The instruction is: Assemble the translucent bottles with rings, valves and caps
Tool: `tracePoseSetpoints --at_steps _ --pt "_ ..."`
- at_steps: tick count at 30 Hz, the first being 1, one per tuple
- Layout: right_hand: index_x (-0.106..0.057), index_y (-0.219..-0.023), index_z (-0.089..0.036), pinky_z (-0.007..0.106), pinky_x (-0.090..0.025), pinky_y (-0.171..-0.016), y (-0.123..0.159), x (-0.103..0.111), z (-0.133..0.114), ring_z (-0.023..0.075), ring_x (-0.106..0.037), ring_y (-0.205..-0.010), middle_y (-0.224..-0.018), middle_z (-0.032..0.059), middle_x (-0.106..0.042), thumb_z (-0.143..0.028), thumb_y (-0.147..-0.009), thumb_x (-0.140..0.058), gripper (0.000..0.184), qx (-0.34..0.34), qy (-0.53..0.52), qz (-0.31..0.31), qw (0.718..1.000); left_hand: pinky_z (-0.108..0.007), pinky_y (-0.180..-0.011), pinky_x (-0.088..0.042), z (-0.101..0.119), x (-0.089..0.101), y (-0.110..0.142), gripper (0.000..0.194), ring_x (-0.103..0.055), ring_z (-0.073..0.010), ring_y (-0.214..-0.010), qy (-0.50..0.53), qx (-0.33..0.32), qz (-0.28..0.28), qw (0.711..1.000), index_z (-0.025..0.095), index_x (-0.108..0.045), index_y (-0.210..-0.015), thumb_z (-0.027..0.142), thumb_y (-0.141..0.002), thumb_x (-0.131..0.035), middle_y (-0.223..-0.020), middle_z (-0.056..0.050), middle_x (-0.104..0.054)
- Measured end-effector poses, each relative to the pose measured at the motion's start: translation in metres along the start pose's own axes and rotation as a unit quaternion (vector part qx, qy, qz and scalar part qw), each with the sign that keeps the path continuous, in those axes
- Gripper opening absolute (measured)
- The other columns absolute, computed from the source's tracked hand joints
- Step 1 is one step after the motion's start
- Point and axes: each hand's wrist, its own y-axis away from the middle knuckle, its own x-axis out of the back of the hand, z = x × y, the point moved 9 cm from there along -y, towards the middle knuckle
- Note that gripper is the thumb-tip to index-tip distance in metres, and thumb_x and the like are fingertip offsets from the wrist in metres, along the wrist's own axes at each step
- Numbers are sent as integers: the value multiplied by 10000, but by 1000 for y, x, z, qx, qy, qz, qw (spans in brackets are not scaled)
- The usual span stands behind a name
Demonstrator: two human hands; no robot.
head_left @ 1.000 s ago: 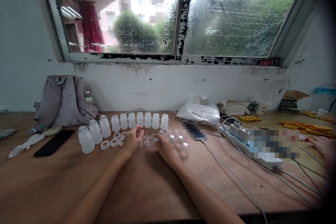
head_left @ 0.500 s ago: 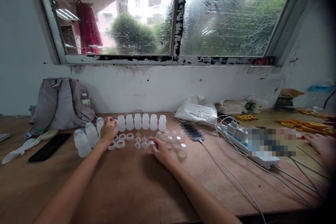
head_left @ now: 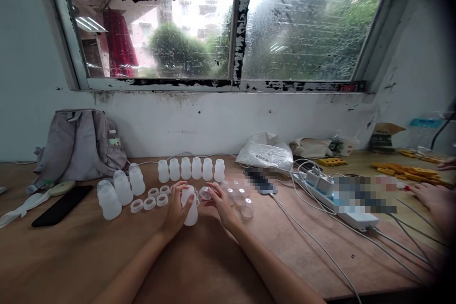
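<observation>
My left hand [head_left: 177,209] is wrapped round a small white translucent bottle [head_left: 190,210] held upright just above the wooden table [head_left: 199,266]. My right hand [head_left: 220,203] pinches a small clear ring-shaped piece [head_left: 205,193] close to the bottle's top. Behind my hands stands a row of several more white bottles [head_left: 191,169], and three capped bottles [head_left: 121,189] stand to the left. White rings [head_left: 149,202] lie left of my left hand. Clear round caps [head_left: 242,198] lie right of my right hand.
A grey backpack [head_left: 80,145] leans on the wall at the left, with a black phone [head_left: 58,205] before it. A white plastic bag [head_left: 268,153], a power strip [head_left: 338,199] and white cables [head_left: 320,247] lie to the right. Another person's hand [head_left: 432,199] rests at the far right.
My left hand took a bottle from the back row and brought it to the middle. My right hand lifted the clear ring piece off the table toward the bottle.
</observation>
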Motion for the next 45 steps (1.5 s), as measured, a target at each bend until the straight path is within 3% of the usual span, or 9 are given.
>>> tracePoseSetpoints --at_steps 5,10,17,25,29,34,39,42,45 --pt "-421 -1165 -194 350 -493 -707 5 3 -16 175 -594 -744 -807 41 -609 -369 -735 -559 485 50 -2 25 998 -356 -855 -397 -31 -35 15 607 -504 -203 -994 113 102 -108 982 212 -309 -1165 363 -670 -626 -1118 -87 -470" --pt "-336 -1260 -224 353 -471 -766 6 5 -23 195 -573 -889 -919 58 -613 -335 -717 -586 608 69 6 26 997 -358 -808 -408 -22 -43 18 432 -526 -230 -913 44 77 -165 982 187 -522 -983 406 -632 -644 -972 -74 -552" --pt "-585 -1007 -224 343 -435 -817 -3 2 -20 216 -539 -987 -1049 52 -606 -319 -680 -617 343 55 14 -26 998 -312 -703 -446 -35 -41 21 533 -582 -199 -779 58 157 -155 974 189 -468 -1028 434 -596 -662 -854 -45 -617" --pt "-644 -861 -182 314 -443 -757 -7 7 -24 203 -554 -894 -924 58 -637 -378 -715 -584 253 52 56 -26 997 -286 -743 -427 -23 -36 15 380 -561 -199 -839 124 132 -162 970 161 -559 -965 409 -679 -588 -918 -58 -615" --pt "-641 -902 -181 295 -450 -711 -8 10 -22 190 -554 -851 -928 56 -630 -364 -707 -601 269 41 36 -31 998 -262 -669 -436 -24 -41 19 367 -563 -184 -770 220 176 -181 942 134 -577 -927 435 -719 -544 -849 -64 -616" --pt "-642 -941 -190 315 -434 -771 -6 1 -23 192 -545 -881 -925 55 -632 -356 -707 -608 289 18 -12 -83 996 -222 -496 -416 -27 -50 30 423 -552 -138 -574 348 270 -206 874 104 -564 -901 482 -714 -546 -690 -51 -590" --pt "-636 -912 -192 282 -429 -725 -4 -4 -27 162 -545 -811 -867 37 -624 -352 -707 -611 261 5 -17 -114 993 -217 -455 -406 -27 -56 35 458 -569 -134 -536 419 307 -228 824 74 -583 -884 497 -720 -527 -777 -108 -623" --pt "-601 -720 -173 226 -389 -535 -6 2 -31 106 -504 -590 -666 -8 -575 -378 -676 -631 211 13 53 -93 994 -213 -441 -396 -23 -58 36 445 -561 -128 -504 419 303 -254 818 72 -588 -879 486 -728 -525 -731 -100 -625" --pt "-478 -564 -176 208 -266 -399 -6 7 -33 65 -367 -406 -473 -58 -421 -432 -711 -572 310 18 133 -71 988 -201 -442 -388 -21 -59 36 416 -554 -117 -501 396 285 -271 830 79 -593 -846 473 -723 -544 -703 -82 -615"
